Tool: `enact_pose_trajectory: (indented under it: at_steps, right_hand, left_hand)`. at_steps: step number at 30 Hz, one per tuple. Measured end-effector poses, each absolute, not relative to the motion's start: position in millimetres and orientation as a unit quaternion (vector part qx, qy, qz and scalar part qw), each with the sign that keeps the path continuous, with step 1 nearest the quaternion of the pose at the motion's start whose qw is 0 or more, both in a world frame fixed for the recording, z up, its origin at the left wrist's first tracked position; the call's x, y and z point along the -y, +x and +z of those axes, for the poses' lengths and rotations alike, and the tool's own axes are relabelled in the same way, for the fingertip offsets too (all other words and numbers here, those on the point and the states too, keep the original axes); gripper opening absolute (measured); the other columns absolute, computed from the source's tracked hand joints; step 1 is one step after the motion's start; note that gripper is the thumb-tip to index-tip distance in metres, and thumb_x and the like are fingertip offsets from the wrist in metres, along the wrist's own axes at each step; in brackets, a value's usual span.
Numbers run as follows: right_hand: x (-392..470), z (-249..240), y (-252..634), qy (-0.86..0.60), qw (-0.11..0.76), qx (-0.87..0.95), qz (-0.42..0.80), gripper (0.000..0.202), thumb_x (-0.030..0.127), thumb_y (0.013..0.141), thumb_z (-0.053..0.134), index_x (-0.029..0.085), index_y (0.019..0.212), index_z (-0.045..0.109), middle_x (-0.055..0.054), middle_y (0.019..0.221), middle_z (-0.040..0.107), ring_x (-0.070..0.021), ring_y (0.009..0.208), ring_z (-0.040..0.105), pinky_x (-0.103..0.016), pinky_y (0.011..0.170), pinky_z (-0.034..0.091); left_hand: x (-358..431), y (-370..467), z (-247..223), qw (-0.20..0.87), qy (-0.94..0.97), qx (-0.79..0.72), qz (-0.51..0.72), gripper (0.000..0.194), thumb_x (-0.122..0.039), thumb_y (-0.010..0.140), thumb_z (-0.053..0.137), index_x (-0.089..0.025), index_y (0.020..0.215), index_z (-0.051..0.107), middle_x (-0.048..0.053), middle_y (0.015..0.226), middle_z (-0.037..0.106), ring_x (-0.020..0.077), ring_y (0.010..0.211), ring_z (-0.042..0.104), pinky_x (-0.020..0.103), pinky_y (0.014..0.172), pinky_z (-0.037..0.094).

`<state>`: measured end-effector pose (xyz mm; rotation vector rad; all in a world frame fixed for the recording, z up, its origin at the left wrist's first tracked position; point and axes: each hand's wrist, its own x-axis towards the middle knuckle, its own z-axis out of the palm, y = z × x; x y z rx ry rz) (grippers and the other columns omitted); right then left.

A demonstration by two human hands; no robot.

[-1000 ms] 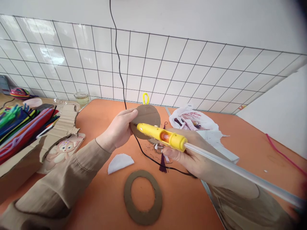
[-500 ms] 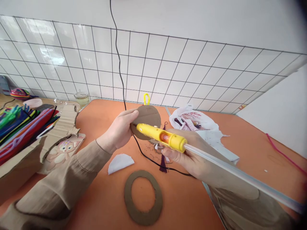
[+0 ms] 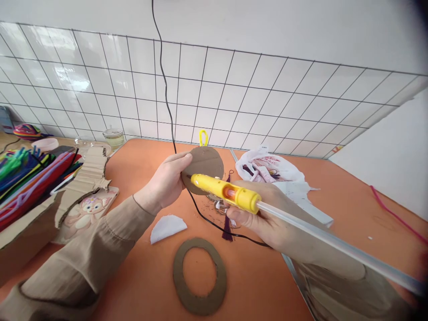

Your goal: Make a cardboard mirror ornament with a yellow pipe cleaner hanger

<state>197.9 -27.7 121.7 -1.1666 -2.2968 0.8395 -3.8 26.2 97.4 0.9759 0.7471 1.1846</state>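
My left hand (image 3: 170,178) grips the left edge of a round cardboard disc (image 3: 207,162), thumb on its face. A yellow loop (image 3: 203,137) sticks up from the disc's top. My right hand (image 3: 254,209) is closed around a yellow hot glue gun (image 3: 224,189), with a long clear glue stick (image 3: 317,236) running out of its back. The gun's dark nozzle lies over the disc's lower left; whether it touches cannot be made out. Below, a cardboard ring (image 3: 179,276) lies flat on the orange table (image 3: 143,276). A white half-round piece (image 3: 168,229) rests left of it.
A black cord (image 3: 166,89) hangs down the tiled wall and crosses the table. A purple tassel (image 3: 228,229) lies behind the gun, with a white plastic bag (image 3: 287,171) farther right. Torn cardboard (image 3: 85,171) and colourful pipe cleaners (image 3: 36,183) are at the left.
Hardly anything differs. The disc and both hands have shifted very slightly, and the nozzle stays over the disc's lower left.
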Motion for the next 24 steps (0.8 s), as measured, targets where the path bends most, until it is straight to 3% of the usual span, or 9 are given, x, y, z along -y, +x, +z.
enact_pose_trajectory:
  at_steps: [18,24]
  right_hand:
    - [29.5,124.9,195.2,-0.426,0.213,0.823,0.309,0.036,0.049,0.099,0.045,0.022,0.075,0.046,0.002,0.064,0.052,-0.0115,0.054,0.049,-0.026,0.050,0.039]
    - [29.7,124.9,197.3,-0.418,0.217,0.824,0.316,0.037,0.050,0.099,0.047,0.021,0.076,0.047,0.002,0.064,0.054,-0.0115,0.053,0.050,-0.025,0.048,0.039]
  left_hand:
    - [-24.9,-2.8,99.6,0.655,0.433,-0.333,0.522,0.030,-0.022,0.094,0.048,-0.007,0.096,0.074,0.011,0.078,0.074,0.0167,0.060,0.065,0.027,0.056,0.050]
    - [-26.1,-3.9,97.7,0.660,0.426,-0.317,0.531,0.029,-0.023,0.093,0.051,-0.007,0.100,0.074,0.013,0.088,0.076,0.0205,0.074,0.070,0.029,0.064,0.053]
